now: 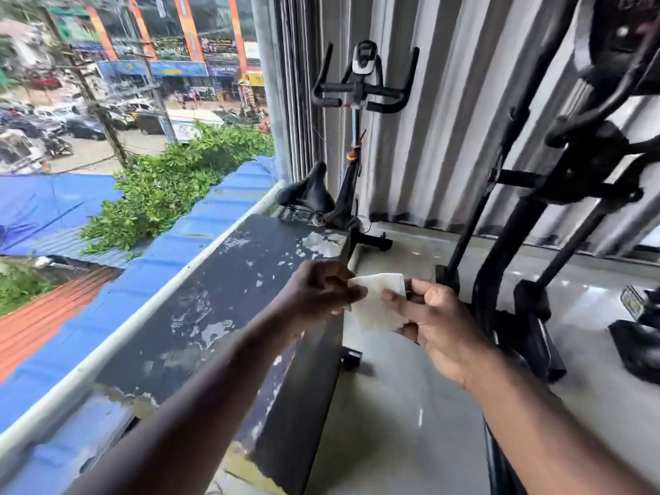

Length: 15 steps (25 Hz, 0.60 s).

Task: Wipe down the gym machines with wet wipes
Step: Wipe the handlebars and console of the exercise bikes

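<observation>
A white wet wipe (375,301) is stretched between both hands in the middle of the view. My left hand (323,289) pinches its left edge with curled fingers. My right hand (428,317) pinches its right side between thumb and fingers. Both hands hover over the inner edge of a dark ledge (228,298) with peeling paint. A black exercise bike (351,144) stands beyond the hands against the corrugated wall. A black elliptical machine (557,194) rises at the right, close to my right hand.
The dark ledge runs along an open side, with blue roofing (153,266), trees and a street below on the left. A grey concrete floor (403,405) lies beneath my arms. Black machine bases (639,344) sit at the far right.
</observation>
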Motion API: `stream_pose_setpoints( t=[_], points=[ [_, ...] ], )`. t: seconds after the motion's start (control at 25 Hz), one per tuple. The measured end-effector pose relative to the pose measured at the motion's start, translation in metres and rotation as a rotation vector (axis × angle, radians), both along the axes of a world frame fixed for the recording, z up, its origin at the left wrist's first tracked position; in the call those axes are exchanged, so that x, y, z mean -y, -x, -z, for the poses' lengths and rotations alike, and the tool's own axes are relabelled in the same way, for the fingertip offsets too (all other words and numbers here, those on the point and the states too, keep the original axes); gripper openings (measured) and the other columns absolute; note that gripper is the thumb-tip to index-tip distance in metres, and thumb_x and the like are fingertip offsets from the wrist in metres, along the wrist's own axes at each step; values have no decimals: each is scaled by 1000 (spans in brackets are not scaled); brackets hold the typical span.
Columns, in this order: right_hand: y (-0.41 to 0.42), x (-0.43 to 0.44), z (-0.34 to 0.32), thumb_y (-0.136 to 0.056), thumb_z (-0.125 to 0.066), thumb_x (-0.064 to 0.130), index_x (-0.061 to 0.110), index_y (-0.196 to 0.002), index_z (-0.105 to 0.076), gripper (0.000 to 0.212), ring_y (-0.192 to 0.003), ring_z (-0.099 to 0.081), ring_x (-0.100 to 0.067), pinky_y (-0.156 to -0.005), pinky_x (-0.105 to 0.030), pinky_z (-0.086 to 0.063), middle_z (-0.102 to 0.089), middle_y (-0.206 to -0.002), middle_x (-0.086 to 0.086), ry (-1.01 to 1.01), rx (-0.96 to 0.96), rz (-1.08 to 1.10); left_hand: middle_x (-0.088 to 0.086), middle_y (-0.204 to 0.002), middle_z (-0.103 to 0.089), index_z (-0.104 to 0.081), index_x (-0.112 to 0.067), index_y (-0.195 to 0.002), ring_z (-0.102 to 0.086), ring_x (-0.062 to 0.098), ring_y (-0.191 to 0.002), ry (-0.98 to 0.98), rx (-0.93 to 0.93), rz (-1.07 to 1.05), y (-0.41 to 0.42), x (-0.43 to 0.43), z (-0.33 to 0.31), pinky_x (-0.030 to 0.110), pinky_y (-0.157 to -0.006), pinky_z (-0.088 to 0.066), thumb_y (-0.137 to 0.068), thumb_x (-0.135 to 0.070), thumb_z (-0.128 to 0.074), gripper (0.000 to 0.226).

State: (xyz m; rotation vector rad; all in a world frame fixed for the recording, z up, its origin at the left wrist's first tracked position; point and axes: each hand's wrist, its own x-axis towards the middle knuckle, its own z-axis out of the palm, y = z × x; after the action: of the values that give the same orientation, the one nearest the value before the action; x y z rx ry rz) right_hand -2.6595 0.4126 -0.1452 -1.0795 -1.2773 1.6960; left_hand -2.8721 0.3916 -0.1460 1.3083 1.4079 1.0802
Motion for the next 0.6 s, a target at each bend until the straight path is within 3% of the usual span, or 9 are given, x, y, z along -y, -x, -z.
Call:
stream_pose_setpoints(
  t=[0.08,0.24,0.32,0.44,0.52,0.6],
  points=[
    [9,-52,6,-88,-77,19,9,-114,-75,28,-95,-75,-21,-78,-32,-62,-79,-108,-13,46,-26,-5,29,-93,-74,-70,-17,-84,-66,19,-72,25,11,-6,10,-44,3,32,-71,-51,-78,-28,-85,20],
    [32,-168,27,-97,-67,12,11,-115,-72,19,-89,-73,-21,-73,-33,-54,-77,-104,-11,123,-69,-61,21,-89,-77,-72,-12,-87,-69,23,-77,40,-6,-72,36,-136,24,36,-74,-50,-81,-35,-83,26],
    [43,-230,32,-100,-64,10,12,-114,-70,16,-80,-74,-16,-68,-32,-55,-77,-98,-7,119,-57,-92,18,-88,-78,-74,-10,-89,-68,21,-76,42,-13,-194,46,-175,33,30,-71,-50,-85,-31,-86,24],
    [66,-318,36,-101,-64,9,10,-108,-73,12,-76,-72,-16,-63,-31,-56,-78,-94,-7,-3,56,-122,7,-82,-78,-75,-9,-90,-67,12,-72,70,-46,-437,56,-220,42,23,-67,-49,-89,-16,-84,12],
    [91,-372,47,-100,-66,16,12,-100,-77,12,-75,-73,-18,-62,-28,-55,-79,-89,-4,-121,162,-189,-4,-82,-79,-76,-13,-91,-68,4,-72,80,-138,-562,64,-246,54,20,-67,-50,-86,-22,-87,15],
    [125,-416,55,-94,-67,34,17,-96,-78,21,-76,-75,-28,-64,-37,-60,-79,-82,-2,-285,308,-245,-9,-87,-78,-76,-17,-94,-70,1,-80,56,-211,-638,76,-263,68,23,-77,-56,-82,-31,-86,21]
  ],
)
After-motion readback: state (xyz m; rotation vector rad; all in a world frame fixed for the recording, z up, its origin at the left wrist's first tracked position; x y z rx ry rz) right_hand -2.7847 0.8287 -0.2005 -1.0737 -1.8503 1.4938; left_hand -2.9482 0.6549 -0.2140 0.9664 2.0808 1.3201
